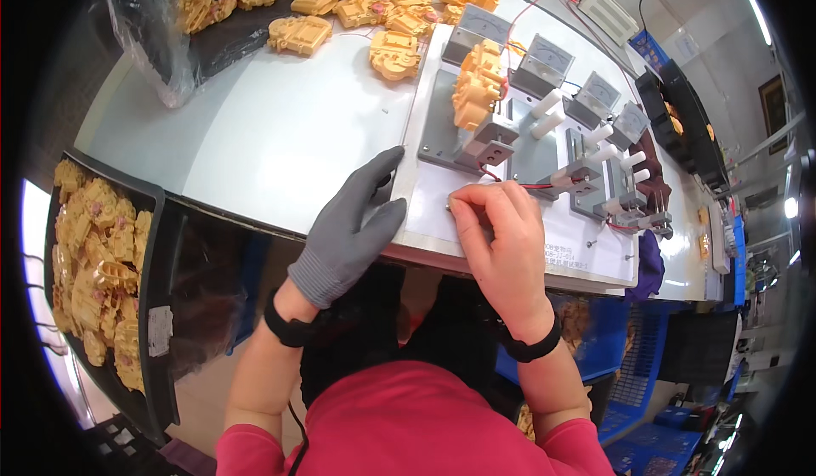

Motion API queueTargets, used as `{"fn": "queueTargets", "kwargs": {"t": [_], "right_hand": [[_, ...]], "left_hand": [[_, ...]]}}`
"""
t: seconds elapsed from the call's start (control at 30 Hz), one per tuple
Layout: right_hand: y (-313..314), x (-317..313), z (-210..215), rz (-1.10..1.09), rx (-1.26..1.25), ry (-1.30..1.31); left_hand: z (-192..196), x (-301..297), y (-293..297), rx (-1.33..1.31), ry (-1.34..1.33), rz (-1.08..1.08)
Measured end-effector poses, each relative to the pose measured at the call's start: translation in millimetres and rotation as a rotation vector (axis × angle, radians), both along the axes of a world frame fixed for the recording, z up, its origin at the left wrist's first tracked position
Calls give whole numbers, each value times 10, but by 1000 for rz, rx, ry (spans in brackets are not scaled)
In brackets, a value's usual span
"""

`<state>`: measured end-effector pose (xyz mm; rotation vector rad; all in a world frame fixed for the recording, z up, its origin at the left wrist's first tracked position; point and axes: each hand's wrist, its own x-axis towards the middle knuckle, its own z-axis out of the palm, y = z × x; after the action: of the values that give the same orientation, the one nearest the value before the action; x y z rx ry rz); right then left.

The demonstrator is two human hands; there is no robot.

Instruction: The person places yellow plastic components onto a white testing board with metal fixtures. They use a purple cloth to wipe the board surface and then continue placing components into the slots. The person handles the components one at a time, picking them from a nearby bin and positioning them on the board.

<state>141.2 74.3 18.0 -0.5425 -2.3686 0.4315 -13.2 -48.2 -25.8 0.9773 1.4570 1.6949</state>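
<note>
Pink shirt [416, 421], spread left hand [347, 236], curled right hand [503, 242] (hold unclear) sat nearside of yellow part [478, 87]: looked light, stiff, rim-grippable.

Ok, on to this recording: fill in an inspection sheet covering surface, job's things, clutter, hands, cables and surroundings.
Surface: white worktop; white base board on it.
Job's things: yellow plastic housing on the leftmost gray test fixture; four analog meters behind the fixtures.
Clutter: loose yellow housings and a clear plastic bag toward the back.
Hands: left hand gray-gloved, thumb apart, at the board's left edge; right hand bare, over the board, grip unclear.
Cables: red wires along the fixtures.
Surroundings: black crate of yellow housings, left.
</note>
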Motion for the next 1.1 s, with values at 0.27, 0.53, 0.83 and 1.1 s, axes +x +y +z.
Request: {"fn": "queueTargets", "kwargs": {"t": [0.27,0.53,0.83,1.1], "right_hand": [[32,33,-43,-30,124,4],[32,48,-60,-1,126,64],[15,159,0,207,-18,397],[318,767,5,-119,-436,707]], "left_hand": [[590,-1315,730,-367,1064,-123],[241,-1352,1746,-607,1154,-40],[721,-1413,600,-367,130,303],[1512,-702,20,-12,-607,-184]]}}
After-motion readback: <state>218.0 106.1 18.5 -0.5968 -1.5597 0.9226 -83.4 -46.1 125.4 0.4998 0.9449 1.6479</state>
